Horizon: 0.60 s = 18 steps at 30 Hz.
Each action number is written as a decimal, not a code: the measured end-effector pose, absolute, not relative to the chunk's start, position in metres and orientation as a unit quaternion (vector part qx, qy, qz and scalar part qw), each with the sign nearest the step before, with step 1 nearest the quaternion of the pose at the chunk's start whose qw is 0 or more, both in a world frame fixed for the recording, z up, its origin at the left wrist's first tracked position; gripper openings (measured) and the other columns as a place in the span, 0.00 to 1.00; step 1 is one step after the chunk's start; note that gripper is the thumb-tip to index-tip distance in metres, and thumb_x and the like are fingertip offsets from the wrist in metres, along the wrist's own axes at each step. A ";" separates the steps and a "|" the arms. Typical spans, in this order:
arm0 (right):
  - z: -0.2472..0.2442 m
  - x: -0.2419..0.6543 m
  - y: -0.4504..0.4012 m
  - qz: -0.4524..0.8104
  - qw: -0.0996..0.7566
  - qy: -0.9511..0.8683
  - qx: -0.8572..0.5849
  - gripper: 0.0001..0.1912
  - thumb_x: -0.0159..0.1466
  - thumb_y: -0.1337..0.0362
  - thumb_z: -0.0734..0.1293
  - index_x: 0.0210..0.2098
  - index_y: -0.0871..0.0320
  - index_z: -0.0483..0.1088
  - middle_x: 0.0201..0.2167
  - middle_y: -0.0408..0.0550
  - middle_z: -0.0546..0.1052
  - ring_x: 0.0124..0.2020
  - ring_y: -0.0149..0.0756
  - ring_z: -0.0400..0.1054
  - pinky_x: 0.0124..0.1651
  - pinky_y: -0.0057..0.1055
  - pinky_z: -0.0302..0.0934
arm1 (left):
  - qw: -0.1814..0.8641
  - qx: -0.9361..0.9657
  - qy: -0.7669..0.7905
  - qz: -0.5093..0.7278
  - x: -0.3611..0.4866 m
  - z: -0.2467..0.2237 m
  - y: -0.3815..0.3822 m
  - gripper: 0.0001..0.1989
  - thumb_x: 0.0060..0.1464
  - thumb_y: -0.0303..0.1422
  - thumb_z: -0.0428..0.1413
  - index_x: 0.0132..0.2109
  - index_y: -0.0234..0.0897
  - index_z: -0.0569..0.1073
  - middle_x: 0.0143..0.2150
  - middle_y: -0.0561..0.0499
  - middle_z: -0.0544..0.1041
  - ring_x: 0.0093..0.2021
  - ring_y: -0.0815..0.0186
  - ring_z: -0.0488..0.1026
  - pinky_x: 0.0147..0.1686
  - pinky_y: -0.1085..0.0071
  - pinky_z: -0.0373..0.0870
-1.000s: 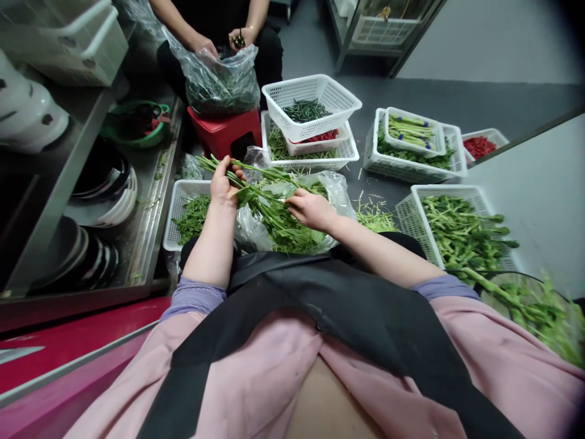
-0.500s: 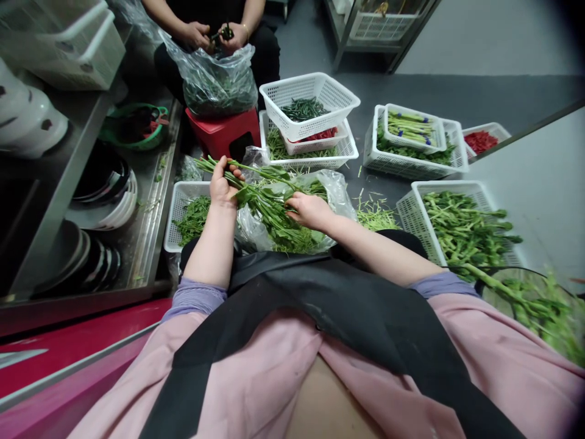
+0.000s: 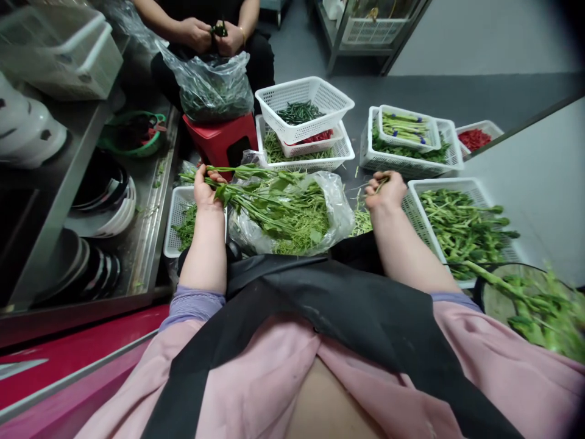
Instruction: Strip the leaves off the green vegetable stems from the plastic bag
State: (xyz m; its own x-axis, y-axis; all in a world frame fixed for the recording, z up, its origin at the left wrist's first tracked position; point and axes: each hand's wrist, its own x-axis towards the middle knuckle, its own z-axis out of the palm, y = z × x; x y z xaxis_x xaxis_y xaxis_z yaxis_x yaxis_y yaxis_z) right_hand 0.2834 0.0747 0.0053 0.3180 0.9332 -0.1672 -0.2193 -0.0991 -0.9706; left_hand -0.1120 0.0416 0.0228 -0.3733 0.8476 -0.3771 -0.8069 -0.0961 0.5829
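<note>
My left hand (image 3: 206, 186) is closed round the stems of a bunch of leafy greens (image 3: 249, 198), whose leaves reach to the right over an open clear plastic bag (image 3: 340, 204). More greens (image 3: 301, 225) fill that bag. Out to the right, my right hand (image 3: 386, 190) is closed on a few thin stem scraps (image 3: 375, 186). Below and left of it, pale trimmings (image 3: 362, 222) lie in a heap on the floor. Beside my left forearm stands a white basket (image 3: 172, 244) with green leaves in it.
Stacked white baskets (image 3: 304, 131) hold green and red chillies and beans. Baskets of vegetables (image 3: 466, 219) stand at the right. Across from me a co-worker's hands (image 3: 212, 36) work above a bag on a red stool (image 3: 219, 137). A metal shelf (image 3: 150, 225) with plates runs along the left.
My right hand has pulled away from the bunch and swung right, carrying thin scraps. My left hand has shifted slightly left with the bunch still in it.
</note>
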 end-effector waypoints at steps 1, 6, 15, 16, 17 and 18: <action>0.013 0.292 0.077 0.466 0.614 -0.306 -0.559 0.17 0.62 0.52 0.60 0.25 0.55 0.53 0.17 0.35 0.53 0.14 0.22 0.43 0.15 0.20 0.37 | 0.559 0.026 0.371 0.741 -0.112 0.022 0.042 0.15 0.58 0.31 0.54 0.24 0.37 0.62 0.16 0.60 0.63 0.14 0.79 0.62 0.17 0.85 0.61; 0.051 0.262 0.054 0.399 0.588 -0.490 -0.505 0.12 0.58 0.55 0.68 0.28 0.55 0.65 0.19 0.37 0.61 0.18 0.23 0.51 0.18 0.22 0.44 | 0.553 0.027 0.396 0.733 -0.106 0.027 0.041 0.17 0.60 0.31 0.51 0.23 0.37 0.60 0.16 0.60 0.62 0.14 0.80 0.61 0.17 0.87 0.60; 0.044 0.184 0.040 0.734 0.156 -0.528 -0.398 0.22 0.54 0.47 0.72 0.28 0.60 0.67 0.14 0.32 0.50 0.14 0.20 0.41 0.16 0.22 0.35 | 0.569 0.020 0.385 0.726 -0.099 0.025 0.042 0.16 0.60 0.30 0.51 0.24 0.36 0.61 0.15 0.61 0.61 0.14 0.81 0.60 0.18 0.86 0.59; 0.041 0.181 0.042 0.757 0.127 -0.508 -0.391 0.22 0.53 0.48 0.73 0.26 0.59 0.64 0.13 0.31 0.50 0.14 0.19 0.41 0.15 0.22 0.35 | 0.572 0.020 0.377 0.728 -0.100 0.022 0.043 0.15 0.59 0.30 0.52 0.24 0.36 0.62 0.16 0.61 0.62 0.14 0.81 0.61 0.19 0.86 0.60; 0.037 0.178 0.044 0.775 0.105 -0.493 -0.382 0.22 0.52 0.51 0.75 0.26 0.59 0.63 0.13 0.31 0.50 0.13 0.19 0.41 0.15 0.21 0.34 | 0.575 0.019 0.370 0.729 -0.101 0.019 0.044 0.15 0.59 0.30 0.53 0.24 0.36 0.62 0.16 0.61 0.62 0.15 0.81 0.61 0.19 0.86 0.60; 0.035 0.176 0.044 0.787 0.093 -0.484 -0.371 0.21 0.51 0.54 0.76 0.26 0.59 0.62 0.13 0.31 0.52 0.13 0.18 0.42 0.15 0.20 0.35 | 0.576 0.016 0.365 0.731 -0.102 0.016 0.045 0.14 0.59 0.30 0.53 0.25 0.35 0.63 0.16 0.60 0.62 0.15 0.80 0.62 0.19 0.85 0.60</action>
State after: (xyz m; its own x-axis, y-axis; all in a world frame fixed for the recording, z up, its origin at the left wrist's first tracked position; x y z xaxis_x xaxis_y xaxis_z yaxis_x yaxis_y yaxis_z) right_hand 0.1762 0.0442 0.0348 -0.7069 0.5056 -0.4946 0.2140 -0.5136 -0.8309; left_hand -0.1019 0.0449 0.0159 -0.3355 0.8540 -0.3976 -0.8310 -0.0695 0.5519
